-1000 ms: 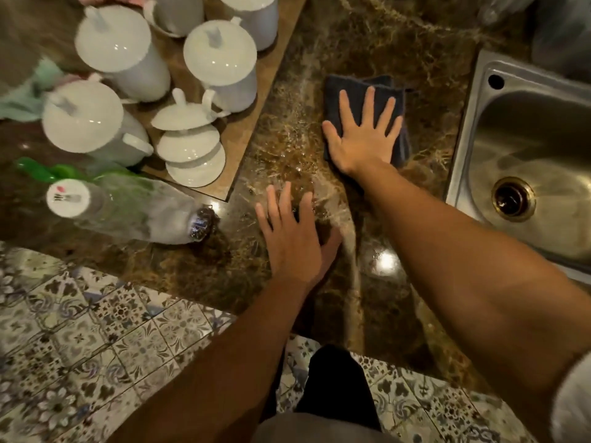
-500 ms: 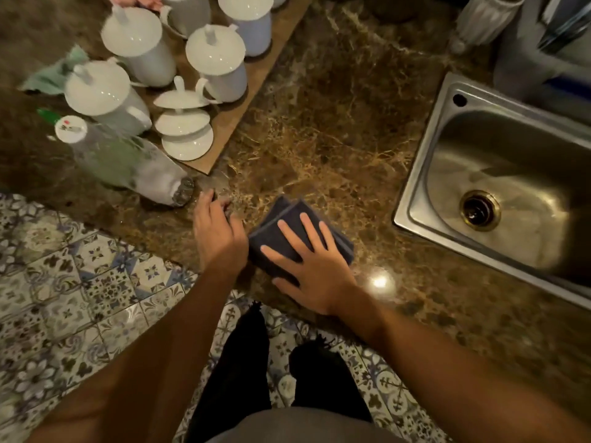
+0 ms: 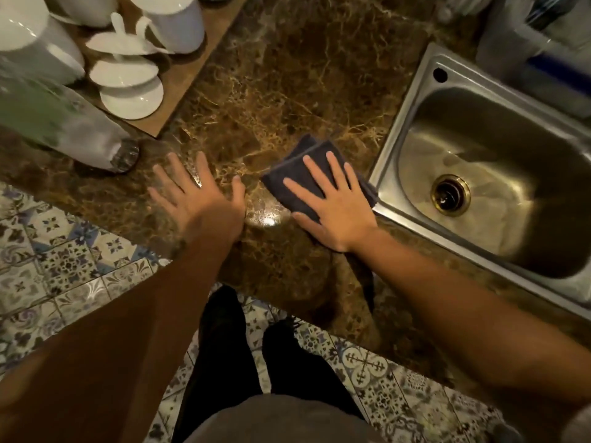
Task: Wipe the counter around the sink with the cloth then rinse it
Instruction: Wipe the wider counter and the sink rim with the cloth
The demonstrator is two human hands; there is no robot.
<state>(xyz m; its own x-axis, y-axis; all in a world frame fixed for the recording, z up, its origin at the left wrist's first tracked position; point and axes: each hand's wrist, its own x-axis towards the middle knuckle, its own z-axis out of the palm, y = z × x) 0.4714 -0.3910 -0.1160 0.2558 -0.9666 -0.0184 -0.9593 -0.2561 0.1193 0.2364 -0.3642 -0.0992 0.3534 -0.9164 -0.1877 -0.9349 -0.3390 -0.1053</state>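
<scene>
A folded dark blue cloth lies on the brown marble counter, right against the left rim of the steel sink. My right hand presses flat on the cloth with fingers spread, covering most of it. My left hand rests palm down on the bare counter to the left of the cloth, fingers apart and holding nothing. A bright wet-looking glare sits on the counter between the two hands.
A clear plastic bottle lies on its side at the left. Behind it a wooden tray carries white lidded cups and loose lids. A blurred container stands behind the sink. Patterned floor tiles show below the counter's front edge.
My right hand slid the cloth from the far middle of the counter to the near edge, then rightward up to the sink rim. My left hand stayed flat on the counter.
</scene>
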